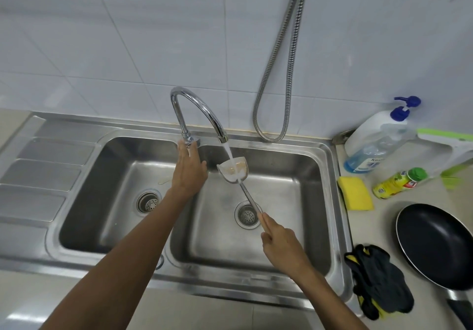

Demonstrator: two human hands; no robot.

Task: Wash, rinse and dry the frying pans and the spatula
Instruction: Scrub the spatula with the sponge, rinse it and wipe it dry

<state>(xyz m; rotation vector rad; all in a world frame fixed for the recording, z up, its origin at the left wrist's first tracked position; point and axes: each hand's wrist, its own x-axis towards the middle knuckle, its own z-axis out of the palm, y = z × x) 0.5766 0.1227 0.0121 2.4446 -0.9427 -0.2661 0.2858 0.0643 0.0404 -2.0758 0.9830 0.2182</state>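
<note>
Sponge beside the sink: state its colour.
Yellow; the sponge shows clearly in the head view, on the counter.

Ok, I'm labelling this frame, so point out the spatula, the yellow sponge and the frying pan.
spatula [234, 171]: head view, on the blade under the running water.
yellow sponge [355, 193]: head view, middle of its top face.
frying pan [438, 246]: head view, on the dark inner base.

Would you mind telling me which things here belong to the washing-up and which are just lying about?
In the job: spatula, frying pan, tap, sink, sponge, dish soap bottle.
Lying about: gloves, pump bottles, metal hose.
</note>
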